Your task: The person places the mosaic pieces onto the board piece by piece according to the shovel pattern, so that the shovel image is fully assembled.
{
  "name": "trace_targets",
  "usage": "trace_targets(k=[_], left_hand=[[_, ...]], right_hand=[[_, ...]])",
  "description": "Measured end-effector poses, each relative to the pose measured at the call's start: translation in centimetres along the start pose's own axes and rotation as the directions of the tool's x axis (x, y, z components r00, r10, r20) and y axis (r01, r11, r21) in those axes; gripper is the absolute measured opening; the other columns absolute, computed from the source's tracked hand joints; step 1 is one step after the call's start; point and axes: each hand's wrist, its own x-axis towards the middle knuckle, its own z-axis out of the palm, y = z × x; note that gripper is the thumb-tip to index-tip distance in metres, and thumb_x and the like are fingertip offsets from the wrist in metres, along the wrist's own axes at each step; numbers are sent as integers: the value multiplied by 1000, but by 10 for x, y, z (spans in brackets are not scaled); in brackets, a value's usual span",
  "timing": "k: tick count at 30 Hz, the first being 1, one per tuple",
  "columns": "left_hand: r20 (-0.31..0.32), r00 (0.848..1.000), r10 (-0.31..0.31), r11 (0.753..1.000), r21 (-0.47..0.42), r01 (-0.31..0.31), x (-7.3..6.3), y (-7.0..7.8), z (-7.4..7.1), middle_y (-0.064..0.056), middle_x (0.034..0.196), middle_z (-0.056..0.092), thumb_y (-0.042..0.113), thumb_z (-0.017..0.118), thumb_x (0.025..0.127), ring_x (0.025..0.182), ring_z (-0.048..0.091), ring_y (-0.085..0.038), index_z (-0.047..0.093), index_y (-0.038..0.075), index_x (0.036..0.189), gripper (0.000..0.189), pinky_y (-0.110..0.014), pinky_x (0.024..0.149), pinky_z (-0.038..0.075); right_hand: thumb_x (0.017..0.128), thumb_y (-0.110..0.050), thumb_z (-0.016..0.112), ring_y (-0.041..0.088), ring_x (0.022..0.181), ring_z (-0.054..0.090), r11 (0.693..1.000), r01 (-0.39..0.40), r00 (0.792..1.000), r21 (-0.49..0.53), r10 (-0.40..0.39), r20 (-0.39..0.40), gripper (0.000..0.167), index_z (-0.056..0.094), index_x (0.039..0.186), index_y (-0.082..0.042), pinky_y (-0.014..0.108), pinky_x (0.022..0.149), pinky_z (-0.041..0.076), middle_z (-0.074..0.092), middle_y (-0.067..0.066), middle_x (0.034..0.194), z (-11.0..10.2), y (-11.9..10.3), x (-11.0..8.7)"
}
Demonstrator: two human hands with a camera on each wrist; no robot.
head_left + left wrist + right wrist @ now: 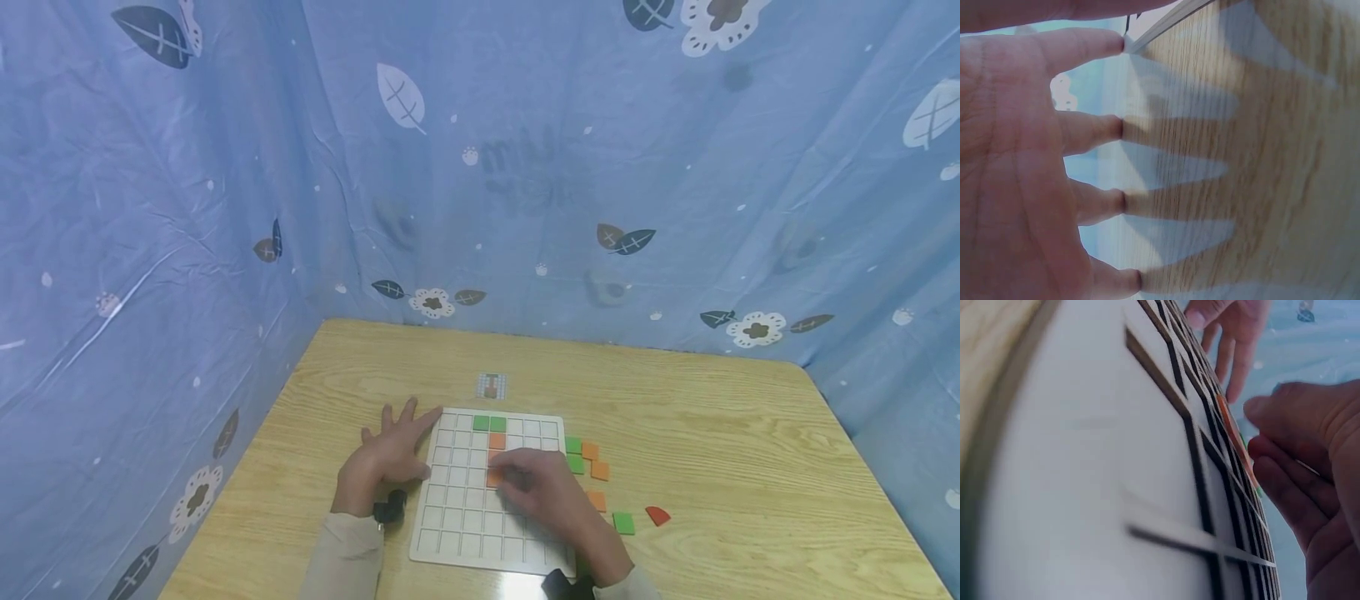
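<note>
A white gridded board (457,500) lies on the table, with two green square tiles (490,423) side by side in its top row. Below them runs a column of orange square tiles (497,441). My left hand (388,460) rests at the board's left edge with fingers spread; in the left wrist view its fingertips (1124,203) touch the wooden table. Over the middle of the board is my right hand (543,492), its fingertips right at the lowest orange tile (492,477). The right wrist view shows those fingers (1272,465) loosely bent, with no tile visible between them.
Loose green tiles (575,464) and orange tiles (600,471) lie along the board's right side. A red quarter-circle piece (657,516) sits further right. Behind the board lies a small picture card (491,386). A blue patterned curtain (540,208) encloses the table (735,450).
</note>
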Motion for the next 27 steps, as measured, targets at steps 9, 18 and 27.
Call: trace_targets(k=[9,18,27], left_hand=[[2,1000,-7,1000,8,7,-3,4,-2,-30,179,22,8,88,76,161,7,-69,49,19,166,99,-97,115,8],[-6,1000,4,1000,-5,-4,-2,2,0,-31,179,21,7,86,77,160,6,-70,48,20,166,98,-97,114,7],[8,1000,-1,1000,8,1,-5,4,-2,-31,179,21,7,87,76,160,6,-70,47,18,167,100,-97,114,7]], right_hand=[[92,-14,87,18,107,81,976,-184,983,119,181,36,28,84,120,-14,38,95,66,84,-1,116,-26,-3,0],[93,-22,89,29,112,81,941,-260,965,217,262,20,33,83,124,-14,37,103,63,83,-2,121,-70,3,-6],[94,-17,87,19,120,78,908,-294,950,299,312,-13,37,80,130,-13,23,106,59,81,13,128,-101,16,-22]])
